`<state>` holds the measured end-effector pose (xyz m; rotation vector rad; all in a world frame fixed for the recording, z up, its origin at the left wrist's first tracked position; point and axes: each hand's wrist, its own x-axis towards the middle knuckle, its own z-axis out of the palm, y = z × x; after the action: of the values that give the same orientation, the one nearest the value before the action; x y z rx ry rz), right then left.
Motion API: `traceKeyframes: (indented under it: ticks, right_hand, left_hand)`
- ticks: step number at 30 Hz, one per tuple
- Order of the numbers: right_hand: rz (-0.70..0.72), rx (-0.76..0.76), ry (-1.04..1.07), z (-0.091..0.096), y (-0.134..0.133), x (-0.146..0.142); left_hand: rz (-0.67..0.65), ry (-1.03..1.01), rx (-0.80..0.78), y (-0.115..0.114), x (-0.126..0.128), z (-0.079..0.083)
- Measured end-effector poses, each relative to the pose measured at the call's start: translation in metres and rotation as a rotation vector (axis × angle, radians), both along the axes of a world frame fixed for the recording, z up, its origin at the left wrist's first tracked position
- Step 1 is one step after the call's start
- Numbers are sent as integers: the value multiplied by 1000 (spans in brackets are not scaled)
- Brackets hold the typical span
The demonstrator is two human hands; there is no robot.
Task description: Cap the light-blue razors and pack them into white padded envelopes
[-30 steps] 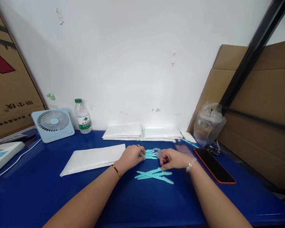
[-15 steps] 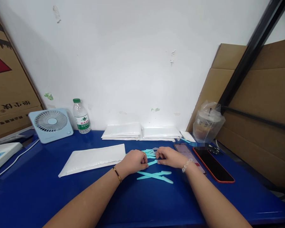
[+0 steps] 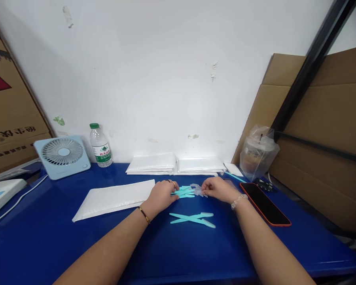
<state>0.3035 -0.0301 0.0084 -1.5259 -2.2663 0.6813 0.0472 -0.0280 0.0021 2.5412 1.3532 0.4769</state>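
A pile of turquoise eyebrow razors [image 3: 186, 192] lies on the blue table between my hands. My left hand [image 3: 163, 194] is at the pile's left end, thumb and fingers closed around the handle end of a razor there. Small clear plastic blade caps [image 3: 197, 189] lie in a heap just right of the pile. At that heap, my right hand [image 3: 218, 189] pinches with its fingertips at a clear cap, partly hidden by the fingers. Closer to me, two eyebrow razors [image 3: 192, 218] lie crossed, apart from the pile and touched by neither hand.
A white padded envelope [image 3: 115, 200] lies at left, more stacked envelopes [image 3: 151, 164] against the wall. A fan [image 3: 63, 156] and water bottle [image 3: 101, 148] stand back left. At right are a phone [image 3: 265, 204], a bagged drink cup [image 3: 256, 154] and cardboard [image 3: 329, 158].
My hands have moved apart; the razor that was between them no longer shows there. My left hand has shifted up and left to the pile, my right hand slightly right, uncovering the clear caps.
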Motion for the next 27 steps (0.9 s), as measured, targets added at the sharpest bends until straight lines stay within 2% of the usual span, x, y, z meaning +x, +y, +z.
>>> traceKeyframes:
  ticks: [2, 5, 8, 16, 20, 23, 25, 27]
  right_hand:
    - [29, -43, -1, 4, -4, 1]
    - [168, -227, -30, 9, -11, 0]
    - [268, -313, -91, 9, -16, -5]
    - [254, -157, -77, 0, -13, -14]
    - [107, -10, -62, 1, -6, -8]
    - [-11, 81, -39, 2, -3, -5]
    - [-15, 85, -4, 4, -5, -4]
    - [62, 13, 17, 7, -11, -5]
  left_hand:
    - [-61, -32, -13, -6, 3, 2]
    - [-188, 1, -91, -17, 11, 6]
    - [-205, 48, -118, -23, 15, 7]
    - [-182, 69, -148, -19, 18, 1]
    - [-94, 69, -64, -12, 13, 3]
    - [-43, 71, -69, -6, 6, 2]
    - [-28, 55, -64, -3, 3, 0]
    - [-11, 15, -28, -3, 2, -1]
